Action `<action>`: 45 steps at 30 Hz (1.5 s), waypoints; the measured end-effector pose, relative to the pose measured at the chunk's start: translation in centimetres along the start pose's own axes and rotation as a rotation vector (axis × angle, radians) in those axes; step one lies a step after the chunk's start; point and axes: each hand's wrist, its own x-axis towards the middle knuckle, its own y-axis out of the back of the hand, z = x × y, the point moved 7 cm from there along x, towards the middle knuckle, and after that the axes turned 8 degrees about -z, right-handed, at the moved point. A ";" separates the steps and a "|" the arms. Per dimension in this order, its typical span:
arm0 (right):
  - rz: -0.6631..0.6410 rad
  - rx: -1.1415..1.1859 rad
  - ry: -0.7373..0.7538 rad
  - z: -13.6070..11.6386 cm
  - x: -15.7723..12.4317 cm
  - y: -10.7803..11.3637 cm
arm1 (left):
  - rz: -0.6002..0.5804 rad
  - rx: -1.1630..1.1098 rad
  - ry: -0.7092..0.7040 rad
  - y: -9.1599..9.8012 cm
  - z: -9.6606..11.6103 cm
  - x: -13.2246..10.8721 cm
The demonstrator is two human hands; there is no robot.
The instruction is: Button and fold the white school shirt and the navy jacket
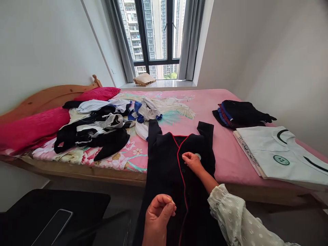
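Note:
A black cardigan (164, 164) with red trim down its front lies face up, its upper part on the bed and its lower part hanging toward me. My right hand (193, 162) is over the chest, beside a round badge. Its fingertips are pinched together close to the red-edged front; whether cloth is between them I cannot make out. Lower down, my left hand (160, 212) is raised above the cardigan with fingers curled and thumb against the index finger. Nothing shows in its pinch. Small dark buttons run along the front opening.
Rumpled clothes (99, 126) lie left on the pink bed (205, 99), near red pillows (38, 128). At right are folded dark clothes (241, 111) and a folded white shirt (266, 150). A phone (53, 227) rests on a black seat (84, 201) at lower left.

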 end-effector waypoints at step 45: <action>-0.181 -0.165 0.288 -9.9 -26.5 -2.3 | -0.100 0.181 0.105 -2.6 -1.9 -7.5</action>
